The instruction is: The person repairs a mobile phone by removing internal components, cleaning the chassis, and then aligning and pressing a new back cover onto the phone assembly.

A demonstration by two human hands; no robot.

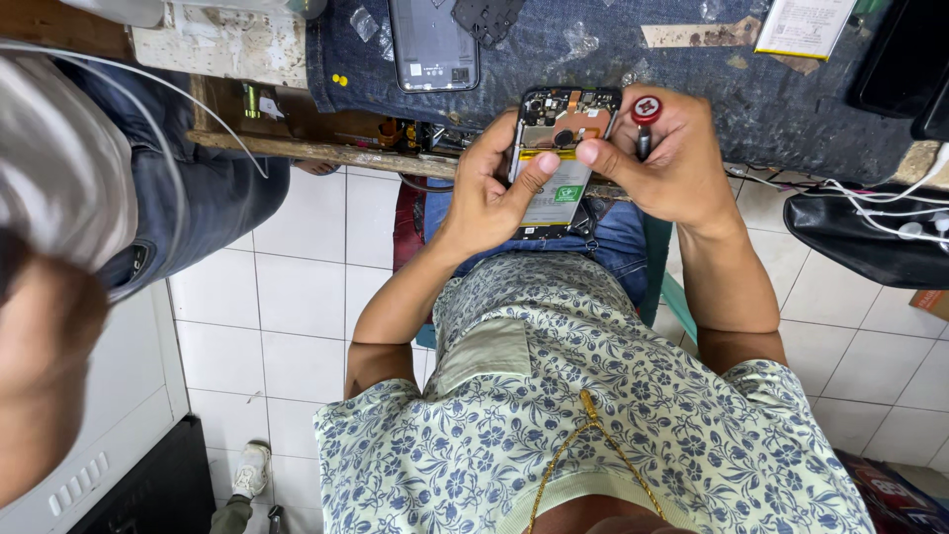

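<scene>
Both hands work an opened phone (554,158) over the lap: left hand (489,188) grips it, right hand (667,163) holds a red-capped screwdriver (645,124). Back cover (432,44) lies off on the far desk (692,79); battery and boards remain inside.

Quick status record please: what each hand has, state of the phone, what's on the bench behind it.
left hand: holds opened phone, thumb on its battery
right hand: steadies phone with thumb, red-capped screwdriver in its grip
phone state: back cover off, internals exposed
bench: dark cloth mat with a second phone lying flat
nearby: another person's sleeve at left
</scene>
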